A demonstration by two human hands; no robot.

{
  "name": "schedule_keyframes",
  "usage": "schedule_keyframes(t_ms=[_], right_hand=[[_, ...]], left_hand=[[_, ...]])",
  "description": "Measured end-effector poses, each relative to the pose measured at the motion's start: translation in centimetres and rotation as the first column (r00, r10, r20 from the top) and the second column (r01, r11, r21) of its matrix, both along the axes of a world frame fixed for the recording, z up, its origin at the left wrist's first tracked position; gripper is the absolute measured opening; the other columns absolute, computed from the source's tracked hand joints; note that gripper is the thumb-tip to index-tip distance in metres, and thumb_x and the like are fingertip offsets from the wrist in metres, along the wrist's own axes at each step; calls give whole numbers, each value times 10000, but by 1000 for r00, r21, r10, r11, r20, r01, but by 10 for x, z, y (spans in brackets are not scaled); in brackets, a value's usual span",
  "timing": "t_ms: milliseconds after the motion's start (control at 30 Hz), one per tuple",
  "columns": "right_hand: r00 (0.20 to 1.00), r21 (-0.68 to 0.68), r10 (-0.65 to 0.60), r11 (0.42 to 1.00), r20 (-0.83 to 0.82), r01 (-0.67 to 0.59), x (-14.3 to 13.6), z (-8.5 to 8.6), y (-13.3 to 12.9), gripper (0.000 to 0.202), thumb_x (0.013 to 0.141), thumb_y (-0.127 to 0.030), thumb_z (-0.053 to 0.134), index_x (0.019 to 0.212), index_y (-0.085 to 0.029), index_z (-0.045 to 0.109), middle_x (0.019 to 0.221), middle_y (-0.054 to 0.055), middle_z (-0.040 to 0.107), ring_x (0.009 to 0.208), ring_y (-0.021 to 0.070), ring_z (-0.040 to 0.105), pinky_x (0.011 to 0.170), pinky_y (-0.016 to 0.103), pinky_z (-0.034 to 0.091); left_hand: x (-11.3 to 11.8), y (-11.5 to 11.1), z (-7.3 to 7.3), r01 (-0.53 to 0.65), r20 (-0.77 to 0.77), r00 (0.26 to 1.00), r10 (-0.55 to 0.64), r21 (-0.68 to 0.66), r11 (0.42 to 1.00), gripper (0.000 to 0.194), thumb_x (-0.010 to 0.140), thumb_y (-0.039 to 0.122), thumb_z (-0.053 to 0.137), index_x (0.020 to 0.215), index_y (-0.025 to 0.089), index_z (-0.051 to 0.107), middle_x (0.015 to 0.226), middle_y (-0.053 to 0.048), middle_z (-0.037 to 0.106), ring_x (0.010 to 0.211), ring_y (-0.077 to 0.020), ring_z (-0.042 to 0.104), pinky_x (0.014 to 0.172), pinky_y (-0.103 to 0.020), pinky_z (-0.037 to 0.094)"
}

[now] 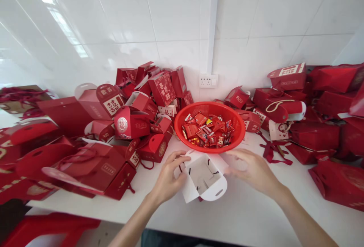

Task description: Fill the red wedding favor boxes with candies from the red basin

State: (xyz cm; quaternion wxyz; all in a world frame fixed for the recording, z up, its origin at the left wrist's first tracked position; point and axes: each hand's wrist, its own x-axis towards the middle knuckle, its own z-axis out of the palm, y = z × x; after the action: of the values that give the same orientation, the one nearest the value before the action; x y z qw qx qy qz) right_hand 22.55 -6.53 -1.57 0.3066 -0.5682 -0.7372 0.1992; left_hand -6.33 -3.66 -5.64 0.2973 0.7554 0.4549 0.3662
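A small gift box (202, 177) stands on the table before me with its top unfolded, its white inside facing up. Short dark cord ends poke through its inner walls, and a rounded flap with a slot folds out toward me. At the box's left side, my left hand (170, 175) has thumb and fingers curled around the edge. My right hand (251, 169) is at the right flap, fingers apart and slightly blurred. Just behind the box sits a red plastic basket (209, 149) holding many small wrapped sweets (209, 130).
Piles of red gift boxes (132, 122) fill the table's left side, and more red boxes (315, 135) are heaped on the right. Loose dark red ribbons (273, 150) lie right of the basket. A tiled wall with a socket (208, 80) stands behind. A red stool (54, 226) is at lower left.
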Motion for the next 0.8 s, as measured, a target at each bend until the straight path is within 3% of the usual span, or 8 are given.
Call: schedule_keyframes(t_ms=[100, 200, 333, 433, 500, 533, 667, 800], right_hand=[[990, 79, -89, 992, -106, 97, 18, 17, 18, 319, 892, -499, 602, 933, -230, 768, 942, 69, 794, 879, 268, 737, 781, 376, 591], [978, 129, -75, 986, -194, 102, 28, 27, 49, 282, 874, -457, 616, 864, -216, 762, 914, 57, 798, 866, 258, 737, 793, 365, 578], [919, 167, -12, 982, -393, 85, 25, 28, 95, 312, 801, -488, 681, 817, -187, 762, 822, 75, 787, 766, 246, 721, 747, 367, 568], [825, 117, -27, 987, -564, 112, 19, 21, 123, 343, 737, -520, 734, 798, -183, 756, 789, 79, 777, 687, 215, 692, 699, 350, 562], [764, 70, -66, 987, -642, 144, 17, 13, 136, 357, 692, -534, 764, 776, -187, 746, 775, 77, 771, 657, 200, 677, 688, 344, 559], [744, 52, -80, 987, -663, 152, 17, 9, 142, 365, 676, -543, 770, 759, -189, 738, 763, 77, 767, 642, 196, 670, 678, 342, 557], [719, 8, -107, 988, -687, 155, 20, -6, 155, 389, 650, -573, 756, 710, -192, 707, 708, 73, 742, 585, 185, 647, 618, 334, 540], [716, -21, -115, 990, -689, 139, 20, -14, 160, 351, 659, -534, 746, 722, -192, 702, 716, 67, 740, 582, 175, 639, 616, 325, 534]], left_hand=[[-4, 7, 17, 12, -18, 1000, -10, 73, 997, 457, 681, 103, 524, 1071, 200, 742, 1283, -117, 628, 1233, -297, 590, 1085, -418, 458], [-4, 26, 35, 29, -9, 1000, -28, 154, 988, 384, 748, 122, 505, 1036, 188, 750, 1193, -105, 675, 1147, -256, 641, 1023, -358, 502], [11, 71, 57, 205, -184, 966, -182, 118, 972, 309, 847, 185, 509, 1022, 179, 764, 1072, -73, 747, 975, -202, 694, 918, -291, 532], [32, 108, 69, 333, -473, 814, -337, -97, 938, 294, 854, 169, 530, 988, 205, 789, 1038, -22, 779, 943, -178, 700, 922, -246, 502], [49, 129, 72, 349, -642, 592, -487, -341, 873, 273, 865, 199, 549, 969, 220, 800, 997, -5, 785, 905, -180, 705, 864, -231, 506], [57, 137, 72, 333, -668, 538, -514, -392, 858, 234, 842, 234, 603, 960, 217, 804, 981, -15, 788, 890, -200, 709, 838, -245, 514], [85, 154, 65, 243, -747, 446, -492, -429, 870, 663, 694, 376, 796, 1325, 224, 660, 1260, -120, 710, 1115, -338, 656, 941, -369, 508], [103, 157, 53, 137, -819, 413, -397, -375, 917, 962, 643, 378, 842, 1513, 243, 453, 1505, -244, 477, 1250, -459, 563, 993, -515, 473]])
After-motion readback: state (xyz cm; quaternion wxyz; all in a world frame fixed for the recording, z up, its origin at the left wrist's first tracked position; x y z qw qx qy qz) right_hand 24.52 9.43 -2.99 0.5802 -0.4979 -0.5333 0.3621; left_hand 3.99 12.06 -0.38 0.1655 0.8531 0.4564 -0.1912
